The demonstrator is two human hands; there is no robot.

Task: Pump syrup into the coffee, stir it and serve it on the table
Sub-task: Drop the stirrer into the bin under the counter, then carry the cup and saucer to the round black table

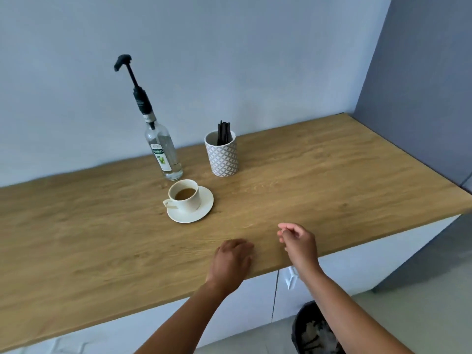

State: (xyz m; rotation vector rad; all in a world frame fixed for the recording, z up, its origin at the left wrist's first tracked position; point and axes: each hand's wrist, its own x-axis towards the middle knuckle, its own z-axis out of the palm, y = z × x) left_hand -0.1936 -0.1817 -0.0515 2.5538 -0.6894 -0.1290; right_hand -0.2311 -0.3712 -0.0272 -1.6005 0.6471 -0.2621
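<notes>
A person stands at a wooden counter (pixel 319 180) with both hands empty near its front edge, low in the frame. The left hand (pixel 233 261) lies palm down on the wood, fingers loosely together; the right hand (pixel 298 242) hovers just beside it, fingers curled inward and holding nothing. Above and to the left of the hands, at mid-frame, a white cup (pixel 185 195) of coffee sits on its saucer (pixel 201 210), handle turned toward the left edge of the frame. Just behind the cup stands the syrup bottle (pixel 163 154), its long axis upright and its black pump head (pixel 122 61) raised high, the spout pointing left, away from the cup. To the bottle's right a patterned holder (pixel 223 155) carries dark stirrers (pixel 223 132). No syrup step looks begun. The left hand is slightly the nearer to cup and bottle, both lying up and leftward from it; the cup would likely need shifting under the spout.
</notes>
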